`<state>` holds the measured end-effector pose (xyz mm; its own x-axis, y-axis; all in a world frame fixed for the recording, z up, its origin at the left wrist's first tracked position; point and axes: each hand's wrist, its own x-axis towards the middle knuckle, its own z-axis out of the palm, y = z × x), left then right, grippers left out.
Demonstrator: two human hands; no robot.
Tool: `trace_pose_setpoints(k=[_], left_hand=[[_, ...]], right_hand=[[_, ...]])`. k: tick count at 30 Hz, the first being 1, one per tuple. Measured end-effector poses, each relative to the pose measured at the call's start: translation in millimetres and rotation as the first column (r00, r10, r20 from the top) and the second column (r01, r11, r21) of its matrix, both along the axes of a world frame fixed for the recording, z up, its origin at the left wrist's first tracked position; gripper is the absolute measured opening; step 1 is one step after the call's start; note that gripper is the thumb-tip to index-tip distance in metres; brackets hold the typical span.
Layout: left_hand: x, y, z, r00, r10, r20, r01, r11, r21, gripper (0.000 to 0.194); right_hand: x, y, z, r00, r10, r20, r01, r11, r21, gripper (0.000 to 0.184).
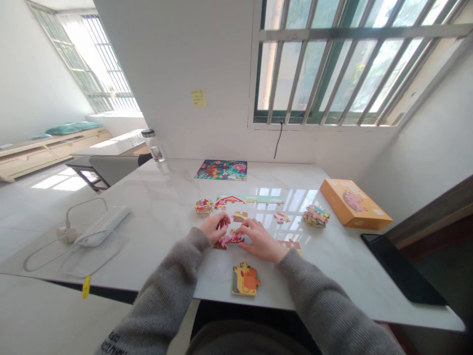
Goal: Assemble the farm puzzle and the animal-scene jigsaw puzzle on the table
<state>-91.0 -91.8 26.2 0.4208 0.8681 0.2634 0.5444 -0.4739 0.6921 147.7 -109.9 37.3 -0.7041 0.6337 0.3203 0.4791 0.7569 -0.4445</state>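
Pink puzzle pieces (pixel 224 241) lie on the table between my hands. My left hand (pixel 216 228) is beside them, its fingers curved and apart, with nothing visible in its grasp. From the other side, my right hand (pixel 258 240) has its fingertips and thumb on a pink puzzle piece (pixel 235 236). Just beyond are a loose yellow-green piece (pixel 240 216) and a joined strip with a red barn roof (pixel 249 199). Another piece (pixel 282 218) lies to the right. Partly behind my right wrist is a pink-brown piece (pixel 292 245). Nearer my body sits an orange-and-yellow piece (pixel 245 279).
Stacked pieces stand at left (pixel 204 206) and right (pixel 316 216). Farther back are a colourful picture sheet (pixel 221 170) and a bottle (pixel 153 146). An orange box (pixel 354 203) and black tablet (pixel 402 268) occupy the right; a power strip (pixel 104 226) with cables is left.
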Motion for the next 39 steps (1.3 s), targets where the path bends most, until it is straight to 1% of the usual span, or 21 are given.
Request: trace_pose_setpoints(k=[3,6,11,14,17,24,27,29,30,31,32,33,35,36,37,39], left_hand=[[-5,1,-6.8,0.999,-0.004,-0.04,0.0,0.995,-0.097,0.008],[-7,0,-10.8,0.997,-0.016,-0.071,0.007,0.992,-0.125,0.008],[-5,-1,-7.5,0.995,-0.053,-0.087,0.038,0.985,-0.166,0.008],[-4,-2,-5.1,0.99,-0.081,-0.114,0.056,0.977,-0.207,0.011],[-4,-3,-7.1,0.988,-0.099,-0.116,0.074,0.975,-0.208,0.015],[-4,0,-23.3,0.99,-0.112,-0.083,0.093,0.975,-0.199,0.024],[-5,-2,-21.5,0.992,-0.104,-0.077,0.09,0.982,-0.167,0.022],[-9,-2,-15.5,0.997,-0.04,-0.06,0.037,0.998,-0.06,0.018],[-13,-1,-12.0,0.999,0.018,-0.039,-0.017,0.999,0.028,0.016],[-17,1,-8.8,0.996,0.094,-0.012,-0.091,0.987,0.131,0.015],[-22,4,-6.4,0.983,0.181,0.019,-0.18,0.955,0.235,0.014],[-28,7,-5.1,0.961,0.275,0.04,-0.273,0.906,0.324,0.014],[-41,15,-6.2,0.886,0.462,0.036,-0.43,0.792,0.434,0.019],[-47,18,-8.3,0.841,0.54,0.007,-0.484,0.748,0.455,0.024],[-53,22,-11.1,0.799,0.601,-0.034,-0.522,0.719,0.458,0.029],[-62,27,-16.8,0.733,0.671,-0.108,-0.569,0.693,0.443,0.036]], right_hand=[[-4,-6,-1.3,0.997,0.04,0.07,-0.041,0.999,0.006,0.02],[-6,-8,-3.6,0.993,0.045,0.109,-0.049,0.998,0.03,0.021],[-5,-9,-5.0,0.992,0.043,0.12,-0.049,0.998,0.042,0.024],[-5,-9,-3.7,0.992,0.041,0.121,-0.047,0.998,0.046,0.021],[-5,-10,-2.8,0.991,0.036,0.129,-0.043,0.998,0.05,0.019],[-4,-8,-4.7,0.991,0.037,0.13,-0.043,0.998,0.047,0.019],[-3,-9,-4.1,0.99,0.038,0.133,-0.044,0.998,0.04,0.02],[-3,-9,-3.1,0.99,0.035,0.134,-0.04,0.999,0.033,0.023],[-2,-9,-2.6,0.991,0.032,0.131,-0.036,0.999,0.027,0.026],[-2,-10,-2.1,0.991,0.029,0.127,-0.032,0.999,0.021,0.028],[-2,-10,-1.7,0.992,0.025,0.122,-0.027,1.0,0.016,0.031],[-2,-10,-1.3,0.993,0.021,0.117,-0.023,1.0,0.01,0.032],[-2,-11,-0.5,0.993,0.019,0.114,-0.02,1.0,0.002,0.033],[-2,-11,0.0,0.993,0.017,0.116,-0.017,1.0,0.0,0.033],[-1,-11,0.4,0.993,0.013,0.118,-0.012,1.0,-0.002,0.033],[-1,-11,1.5,0.992,0.003,0.123,-0.003,1.0,-0.004,0.033]])
